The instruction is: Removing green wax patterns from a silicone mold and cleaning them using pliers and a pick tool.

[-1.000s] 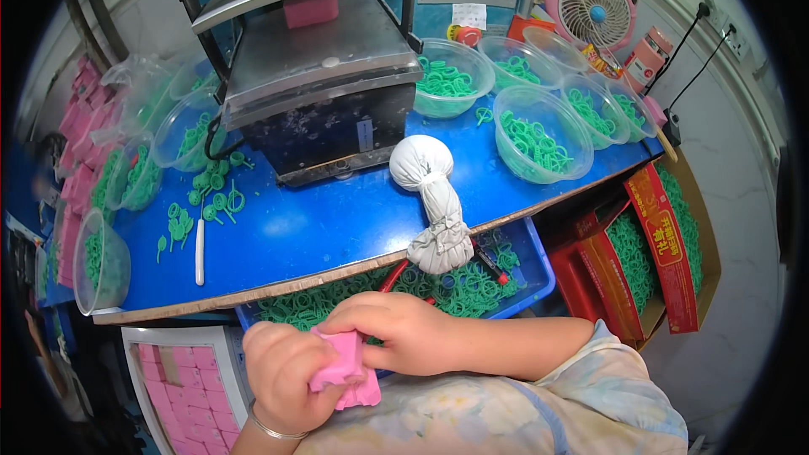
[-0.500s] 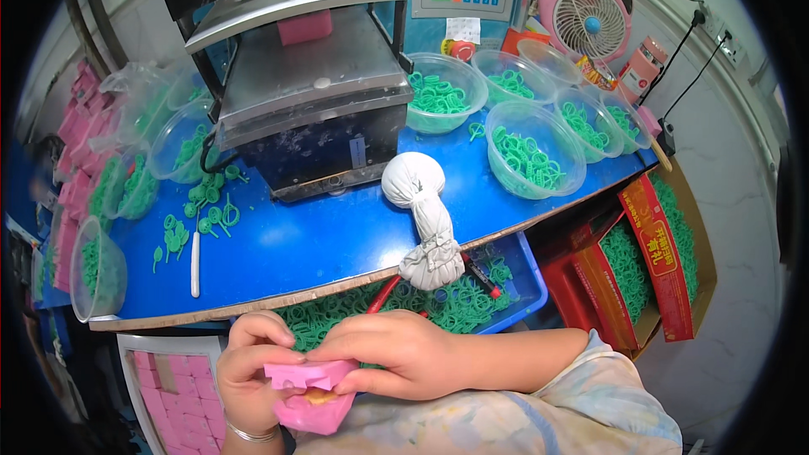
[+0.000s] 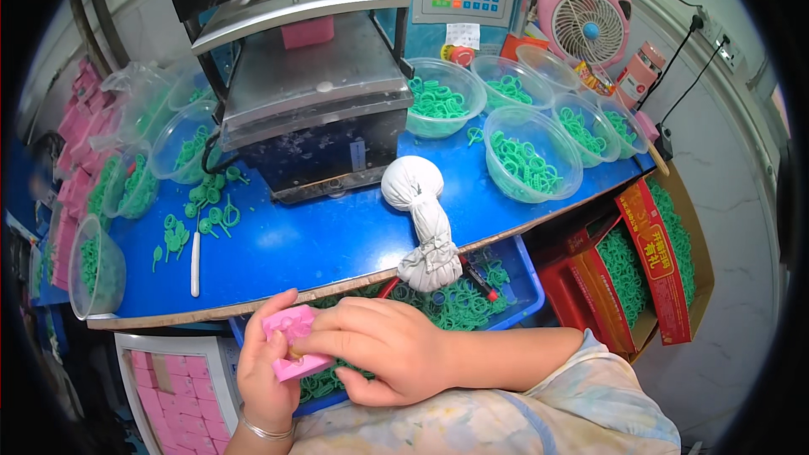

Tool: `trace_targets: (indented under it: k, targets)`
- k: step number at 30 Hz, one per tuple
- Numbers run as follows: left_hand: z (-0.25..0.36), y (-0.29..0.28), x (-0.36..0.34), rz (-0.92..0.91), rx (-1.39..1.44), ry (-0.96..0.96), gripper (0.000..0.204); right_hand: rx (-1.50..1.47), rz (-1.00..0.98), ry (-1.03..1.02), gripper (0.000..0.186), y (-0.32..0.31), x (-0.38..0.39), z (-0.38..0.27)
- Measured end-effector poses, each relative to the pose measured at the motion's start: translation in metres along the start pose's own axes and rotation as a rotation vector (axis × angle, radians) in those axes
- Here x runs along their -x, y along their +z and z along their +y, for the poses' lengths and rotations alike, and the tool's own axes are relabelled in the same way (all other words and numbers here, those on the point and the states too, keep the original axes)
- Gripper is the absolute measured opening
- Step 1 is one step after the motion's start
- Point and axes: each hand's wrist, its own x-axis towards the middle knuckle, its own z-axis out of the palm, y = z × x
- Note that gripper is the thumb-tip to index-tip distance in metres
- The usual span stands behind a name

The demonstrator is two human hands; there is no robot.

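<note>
The left hand [image 3: 265, 375] is closed around a pink block [image 3: 291, 320], which is at the lower middle of the frame, in front of the table [image 3: 295, 244] edge. The right hand [image 3: 392, 350] reaches across to it: its fingers rest on the block's uneven inner face, while its thumb stands apart; whether the fingertips pinch something there, I cannot tell. A small yellowish patch shows between the pink surfaces. I judge that the step in hand is working on the inside of the block, perhaps an opened mould. The next move seems to call for a steady left hold and light, exact finger work from the right, without bending the block too much. Directly below, green rings [image 3: 463, 303] fill a blue tray [image 3: 531, 280], so a small piece let fall could mix among them.
</note>
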Motion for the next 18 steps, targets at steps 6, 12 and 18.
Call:
trace_targets:
  k: [6,12,18]
  targets:
    - [-0.002,0.006,0.007,-0.081,-0.183,0.061,0.051,-0.238,-0.007,0.212,0.026,0.002,0.000,0.001]
    - [-0.008,0.010,0.010,-0.006,-0.251,0.217,0.056,-0.225,0.002,0.448,0.023,-0.002,0.001,-0.001]
    - [-0.009,0.005,0.013,-0.016,-0.205,0.294,0.055,-0.394,0.060,0.406,0.043,0.005,0.009,0.003]
